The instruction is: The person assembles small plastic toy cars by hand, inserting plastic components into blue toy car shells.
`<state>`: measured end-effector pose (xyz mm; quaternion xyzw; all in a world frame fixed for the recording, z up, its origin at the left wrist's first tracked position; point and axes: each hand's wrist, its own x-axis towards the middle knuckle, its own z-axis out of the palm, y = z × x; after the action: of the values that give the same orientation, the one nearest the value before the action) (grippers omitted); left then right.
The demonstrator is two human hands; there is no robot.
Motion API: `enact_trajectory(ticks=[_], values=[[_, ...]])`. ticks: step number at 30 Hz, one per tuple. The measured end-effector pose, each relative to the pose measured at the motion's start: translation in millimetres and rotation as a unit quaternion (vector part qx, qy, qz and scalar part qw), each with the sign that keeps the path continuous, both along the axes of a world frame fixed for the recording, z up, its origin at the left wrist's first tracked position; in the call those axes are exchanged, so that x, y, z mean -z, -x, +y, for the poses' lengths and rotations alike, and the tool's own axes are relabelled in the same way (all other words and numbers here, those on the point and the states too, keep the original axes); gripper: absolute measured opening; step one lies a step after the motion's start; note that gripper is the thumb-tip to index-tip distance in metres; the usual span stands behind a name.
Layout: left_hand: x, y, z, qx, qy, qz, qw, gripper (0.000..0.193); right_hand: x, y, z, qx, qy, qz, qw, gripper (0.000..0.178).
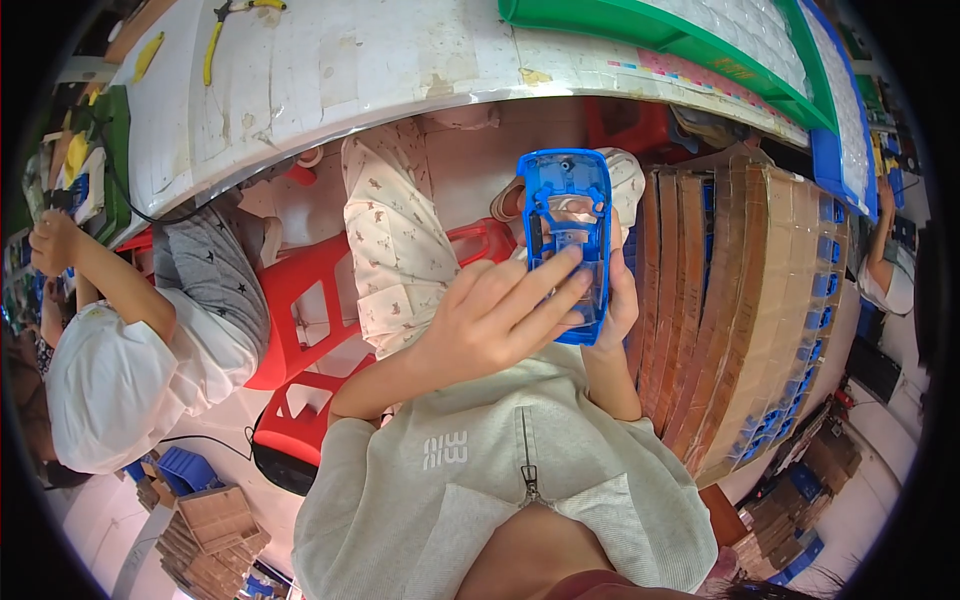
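A blue plastic shell [566,165], long with rounded ends and moulded openings, is held upright in front of my chest. My right hand [622,300] is closed around its right side, with fingers partly hidden behind it. From the left, my left hand [495,315] reaches across the shell. Its fingers are stretched out and apart, their tips touching the shell's inner side. Its thumb is hidden, and I cannot make out any small part under those fingers.
Ahead is a white worktable [350,65] with yellow-handled pliers [213,45] and a green tray [690,45]. Cardboard dividers [740,300] with blue parts stand close at my right. Red stools [305,310] are at left, near a person in white [120,370].
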<state>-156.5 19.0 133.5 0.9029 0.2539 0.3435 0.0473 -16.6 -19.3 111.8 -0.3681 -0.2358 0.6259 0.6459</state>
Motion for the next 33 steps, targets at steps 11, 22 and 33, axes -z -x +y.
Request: enact_trajectory(ticks=[11, 22, 33], values=[[4.2, 4.5, 4.0, 0.033, 0.138, -0.083, 0.986, 0.038, -2.3, 5.0, 1.3, 0.005, 0.023, 0.068, 0.997, 0.057], [-8.4, -8.5, 39.5, -0.091, 0.378, -0.153, 0.909, 0.017, -12.6, 14.8, 7.8, -0.016, -0.018, -0.018, 1.000, 0.059], [4.2, -16.5, 28.7, -0.141, 0.312, -0.172, 0.924, 0.017, -21.9, 16.1, 25.6, 0.020, 0.034, -0.374, 0.927, 0.011]])
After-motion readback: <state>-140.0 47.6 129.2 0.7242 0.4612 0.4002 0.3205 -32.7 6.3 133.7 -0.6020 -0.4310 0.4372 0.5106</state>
